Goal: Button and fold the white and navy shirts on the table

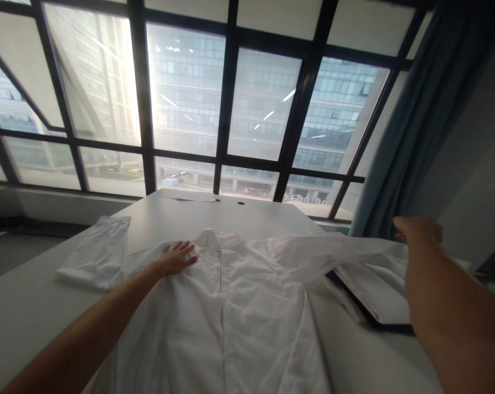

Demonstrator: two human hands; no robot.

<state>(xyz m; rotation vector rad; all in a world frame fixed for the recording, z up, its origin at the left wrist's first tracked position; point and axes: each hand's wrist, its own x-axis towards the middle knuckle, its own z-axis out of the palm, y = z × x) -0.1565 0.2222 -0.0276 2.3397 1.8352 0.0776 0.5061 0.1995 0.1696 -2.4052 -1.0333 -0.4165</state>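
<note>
A white long-sleeved coat (253, 306) lies spread on the white table (185, 219), its collar toward the window and its front seam running down the middle. My left hand (177, 257) rests flat with fingers spread on the coat's shoulder, left of the collar. Far to the right, my right hand (420, 229) is closed at the end of one sleeve, which stretches out taut and raised off the table. The fingertips are partly hidden behind my wrist. The other sleeve (95, 254) lies bent and wrinkled at the left. The coat's lower end runs out of view.
Beneath the stretched sleeve sits a stack of folded white cloth and a dark flat item (374, 298). White sheets (185, 195) lie at the table's far end, near two small round holes. A blue curtain (407, 148) hangs at the right, beside large black-framed windows (184, 93).
</note>
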